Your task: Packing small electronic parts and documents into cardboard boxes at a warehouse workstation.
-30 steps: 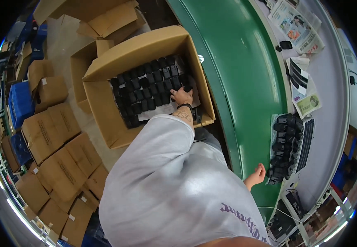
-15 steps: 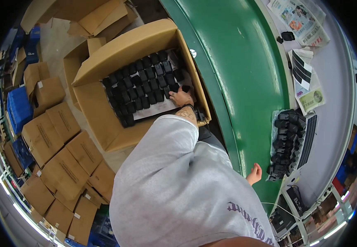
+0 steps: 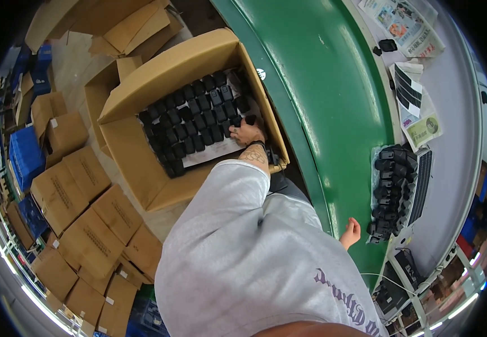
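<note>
Down inside a large open cardboard box [image 3: 167, 76], my left hand [image 3: 247, 133] has its fingers closed around a small black plastic device [image 3: 250, 119]. Its fingertips are partly hidden. Next to it, rows of similar black devices [image 3: 198, 118] stand packed on a white sheet [image 3: 212, 153] in the box. A dark band circles the left wrist. My right hand [image 3: 351, 233] hovers by the green conveyor belt [image 3: 333, 112], loosely curled with nothing visible in it. Its forearm is behind my grey shirt.
Several black devices lie clustered on a tray [image 3: 389, 194] at the belt's right edge. Newspaper [image 3: 403, 28] and printed sheets [image 3: 417, 109] lie on the pale side table [image 3: 451, 140]. Closed cartons [image 3: 91, 241] are stacked at left, with a blue bag [image 3: 26, 157] behind.
The view has shifted slightly. My left hand stays at nearly the same spot among the devices, and my right hand has risen a little beside the belt.
</note>
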{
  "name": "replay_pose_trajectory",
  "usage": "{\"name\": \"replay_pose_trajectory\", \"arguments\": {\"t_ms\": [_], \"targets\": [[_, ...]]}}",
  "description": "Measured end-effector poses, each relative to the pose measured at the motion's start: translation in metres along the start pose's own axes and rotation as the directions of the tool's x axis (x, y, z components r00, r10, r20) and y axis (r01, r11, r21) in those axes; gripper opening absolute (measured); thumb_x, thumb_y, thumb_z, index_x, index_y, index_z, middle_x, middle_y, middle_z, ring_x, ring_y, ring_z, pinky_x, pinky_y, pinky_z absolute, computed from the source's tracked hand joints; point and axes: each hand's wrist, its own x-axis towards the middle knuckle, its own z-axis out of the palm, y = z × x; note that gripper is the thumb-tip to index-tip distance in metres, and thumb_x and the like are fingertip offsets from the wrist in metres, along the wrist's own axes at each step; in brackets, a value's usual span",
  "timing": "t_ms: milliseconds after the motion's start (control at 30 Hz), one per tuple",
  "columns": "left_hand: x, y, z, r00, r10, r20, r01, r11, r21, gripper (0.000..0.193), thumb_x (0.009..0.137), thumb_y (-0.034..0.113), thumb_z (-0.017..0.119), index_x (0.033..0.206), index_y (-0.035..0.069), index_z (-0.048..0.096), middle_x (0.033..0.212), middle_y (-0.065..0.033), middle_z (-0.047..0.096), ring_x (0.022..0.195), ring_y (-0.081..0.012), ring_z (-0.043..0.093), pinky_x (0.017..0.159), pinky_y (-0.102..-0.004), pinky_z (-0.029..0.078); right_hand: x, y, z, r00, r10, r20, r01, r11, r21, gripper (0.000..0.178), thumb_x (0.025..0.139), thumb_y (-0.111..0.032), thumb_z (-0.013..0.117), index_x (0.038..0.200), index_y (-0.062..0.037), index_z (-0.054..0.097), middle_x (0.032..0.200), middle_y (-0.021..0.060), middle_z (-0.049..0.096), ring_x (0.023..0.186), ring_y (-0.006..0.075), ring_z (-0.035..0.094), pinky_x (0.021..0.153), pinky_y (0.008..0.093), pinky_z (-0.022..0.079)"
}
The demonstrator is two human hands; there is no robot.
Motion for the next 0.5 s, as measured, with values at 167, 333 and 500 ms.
{"name": "replay_pose_trajectory", "arguments": {"t_ms": [167, 333, 500], "targets": [[0.003, 0.008, -0.018, 0.999, -0.026, 0.044, 0.033, 0.984, -0.172, 0.034, 0.074, 0.033, 0.077, 0.104, 0.021, 0.068, 0.11, -0.0122, 0.044, 0.1, -0.0354, 0.055, 0.078, -0.0469, 0.051, -0.004, 0.003, 0.002, 1.0, 0.014, -0.01, -0.013, 0.999, 0.047, 0.015, 0.089, -0.011, 0.059, 0.097, -0.0002, 0.066, 0.093, 0.0041, 0.067, 0.087, 0.0124, 0.06, 0.074, 0.025, 0.044], [0.013, 0.014, -0.025, 0.981, -0.038, 0.189, 0.081, 0.97, -0.227, 0.046, 0.08, 0.022, 0.072, 0.118, 0.01, 0.05, 0.117, -0.0199, 0.047, 0.103, -0.0427, 0.058, 0.084, -0.0508, 0.05, -0.005, 0.002, 0.006, 1.0, 0.01, 0.009, -0.011, 0.999, 0.052, 0.015, 0.089, -0.011, 0.059, 0.097, -0.0002, 0.066, 0.094, 0.0054, 0.067, 0.088, 0.013, 0.061, 0.073, 0.0245, 0.045], [0.026, 0.011, -0.026, 0.993, -0.004, 0.117, 0.042, 0.944, -0.326, 0.05, 0.078, 0.024, 0.075, 0.115, 0.012, 0.043, 0.116, -0.0194, 0.05, 0.101, -0.0434, 0.058, 0.081, -0.0507, 0.05, -0.012, 0.001, 0.021, 1.0, 0.019, 0.006, -0.019, 0.995, 0.093, 0.016, 0.089, -0.012, 0.061, 0.097, 0.0001, 0.066, 0.093, 0.0047, 0.067, 0.086, 0.0127, 0.061, 0.071, 0.0238, 0.045]]}}
